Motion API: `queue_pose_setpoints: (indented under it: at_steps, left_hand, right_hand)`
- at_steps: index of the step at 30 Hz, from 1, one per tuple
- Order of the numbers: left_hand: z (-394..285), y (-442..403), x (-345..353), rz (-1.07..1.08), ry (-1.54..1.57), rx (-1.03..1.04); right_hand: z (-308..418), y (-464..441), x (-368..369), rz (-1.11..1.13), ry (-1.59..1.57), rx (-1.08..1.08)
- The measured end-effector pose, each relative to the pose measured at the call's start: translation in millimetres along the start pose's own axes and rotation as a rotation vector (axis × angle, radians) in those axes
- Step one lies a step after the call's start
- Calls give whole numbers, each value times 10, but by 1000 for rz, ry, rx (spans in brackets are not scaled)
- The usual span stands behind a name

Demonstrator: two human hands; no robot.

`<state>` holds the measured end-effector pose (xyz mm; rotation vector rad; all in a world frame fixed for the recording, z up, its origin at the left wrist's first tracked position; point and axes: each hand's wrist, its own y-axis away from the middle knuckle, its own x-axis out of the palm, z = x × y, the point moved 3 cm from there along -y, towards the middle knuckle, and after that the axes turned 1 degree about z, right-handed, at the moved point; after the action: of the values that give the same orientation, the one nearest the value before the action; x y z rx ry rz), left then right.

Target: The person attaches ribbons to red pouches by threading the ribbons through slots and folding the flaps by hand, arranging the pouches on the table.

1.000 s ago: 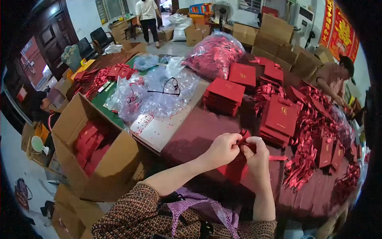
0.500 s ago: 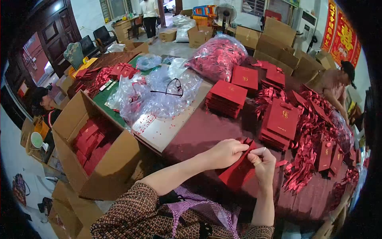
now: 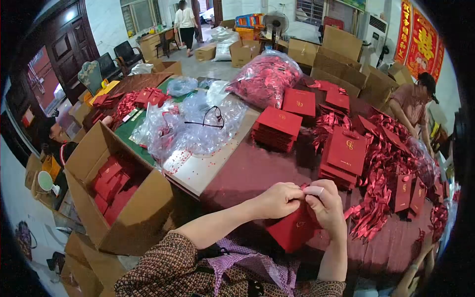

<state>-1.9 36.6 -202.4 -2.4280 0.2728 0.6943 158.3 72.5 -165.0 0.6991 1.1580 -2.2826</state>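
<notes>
A small red paper gift bag [image 3: 292, 231] with a gold mark hangs tilted below my two hands, over the near part of the table. My left hand [image 3: 278, 200] pinches its top edge from the left. My right hand [image 3: 325, 205], a ring on one finger, is closed on the same top edge, its fingertips meeting the left ones. What lies between the fingertips is hidden. Just right of my right hand are loose red satin ribbons [image 3: 368, 213]. Beyond the hands stands a stack of red bags [image 3: 345, 151] with gold lettering.
An open cardboard box [image 3: 148, 210] with red bags inside stands at my left. Another bag stack [image 3: 278, 123], clear plastic wrap with glasses [image 3: 213, 119] on it, and a large filled plastic sack [image 3: 267, 74] lie farther back. Other people are at left, right and the back.
My fingertips have come together at the bag's top, and the opening that stood apart is now pinched closer. The bag hangs slightly lower. The person at the back has shifted.
</notes>
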Motion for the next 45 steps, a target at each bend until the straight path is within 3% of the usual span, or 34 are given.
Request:
queue_pose_setpoints:
  at_steps: [3, 6, 15, 17, 18, 22, 24, 25, 28, 31, 33, 34, 36, 39, 40, 45]
  left_hand:
    - [14, 13, 6, -28, 59, -13]
    - [94, 56, -8, 31, 312, -274]
    - [185, 87, 15, 62, 489, -376]
    - [241, 136, -48, -27, 707, -696]
    - [385, 128, -109, -226, 798, -552]
    - [552, 196, -477, -281, 822, -601]
    - [566, 201, -533, -425, 480, -431]
    - [475, 220, -607, -471, 48, -360]
    - [181, 220, -583, -324, -55, -277]
    - [26, 248, -354, 7, -102, -121]
    - [1, 252, -246, 20, -121, -114]
    - [72, 279, -188, 5, -125, -85]
    - [155, 285, -168, -34, -148, -127]
    - [311, 322, -149, -111, -86, -322]
    - [365, 345, -152, -156, -42, -349]
    - [528, 404, -146, -190, -131, -483]
  right_hand:
    - [-35, 23, 5, 7, -8, -8]
    - [-26, 32, 2, 70, -60, 15]
    - [37, -4, 17, 107, 9, -80]
    - [32, 26, -12, 147, -6, -76]
    - [33, 48, -18, 190, -23, -75]
    - [-28, 126, -48, 164, -12, -34]
    - [-90, 133, -32, 130, -9, -1]
    - [-129, 124, -20, 118, -3, 46]
    - [-293, 59, 19, 106, -5, 77]
    - [-424, -15, 86, 108, -47, 29]
    - [-511, -116, 109, 191, -57, -137]
    - [-544, -59, 148, 26, -54, -77]
    - [-670, -28, 193, -22, -140, -37]
    - [-816, 134, 180, -117, -293, 220]
    - [-833, 230, 119, -89, -276, 390]
    - [-834, 699, -26, 1, -264, 617]
